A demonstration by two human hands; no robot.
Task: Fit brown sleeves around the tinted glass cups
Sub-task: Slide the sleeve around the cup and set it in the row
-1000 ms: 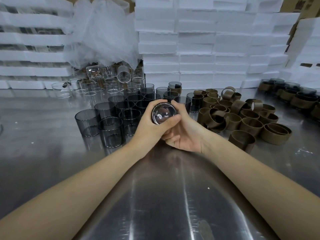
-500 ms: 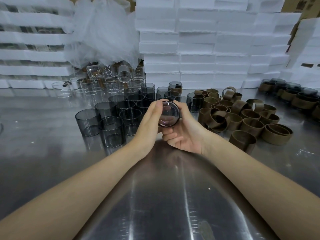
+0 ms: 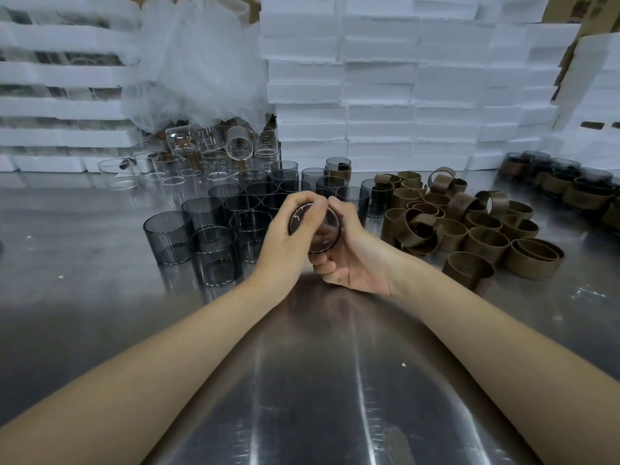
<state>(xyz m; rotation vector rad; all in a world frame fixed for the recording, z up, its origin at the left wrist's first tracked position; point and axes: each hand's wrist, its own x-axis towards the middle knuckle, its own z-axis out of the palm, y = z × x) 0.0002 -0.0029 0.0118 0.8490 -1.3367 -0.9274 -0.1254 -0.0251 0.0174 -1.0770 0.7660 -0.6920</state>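
Tinted glass cup (image 3: pixel 315 233): I'm watching L hand (image 3: pixel 281 241) & R hand (image 3: pixel 359 263) both gripping it, fingers (image 3: pixel 303 200) curling round, end-on to cam.

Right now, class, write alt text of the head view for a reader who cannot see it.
The left hand and right hand grip a tinted glass cup above a steel table; tinted cups stand left, brown sleeves right.

a single wide-angle view is taken from the head, close above the metal table (image 3: pixel 84 297), faced forward and down.
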